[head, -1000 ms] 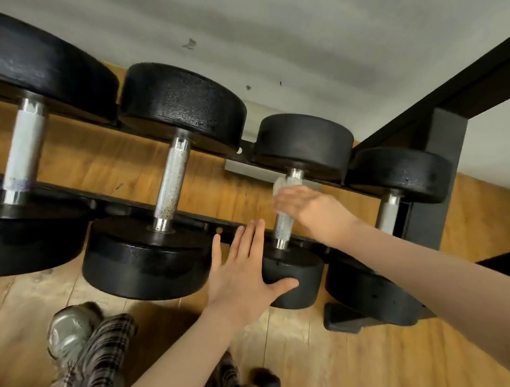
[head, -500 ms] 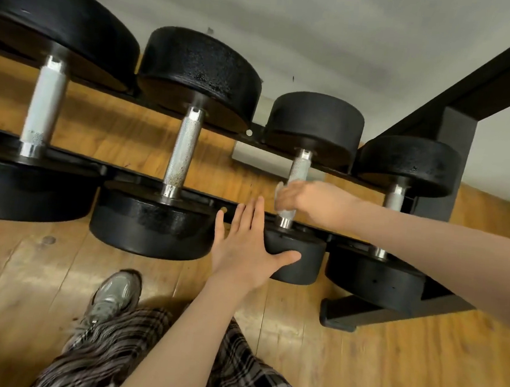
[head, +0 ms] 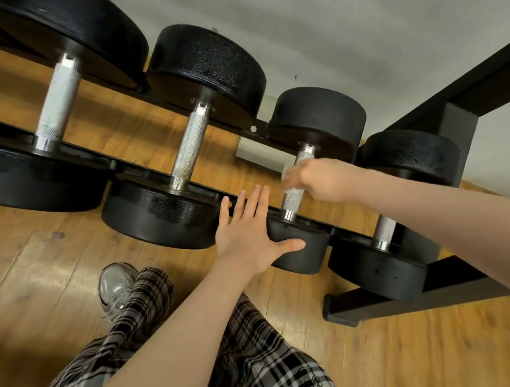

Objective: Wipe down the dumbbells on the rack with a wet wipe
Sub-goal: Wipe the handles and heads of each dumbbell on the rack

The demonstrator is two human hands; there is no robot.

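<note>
Four black dumbbells are lying side by side across the two rails of a dark rack [head: 498, 75], their knurled steel handles bridging the gap over the wooden floor [head: 417, 359]. The right hand [head: 319, 180] is reaching in from the right and curling its fingers around the handle of the third dumbbell [head: 317, 116], the smaller one second from the right, with a pale wet wipe [head: 290, 190] bunched between palm and steel; only a small edge of the wipe is showing below and left of the fingers. The left hand [head: 250, 235] is lying flat and open, fingers straight and slightly spread, its thumb pressing against the near head of that same dumbbell while the fingertips are pointing toward the near rail. To the left, the large dumbbell [head: 208, 67] and the largest dumbbell [head: 66, 19] are sitting untouched; on the far right, the small dumbbell [head: 409, 153] is resting just beside the rack's upright post. At the near edge, plaid trousers [head: 265, 362] and a grey sneaker [head: 115, 286] are showing.
</note>
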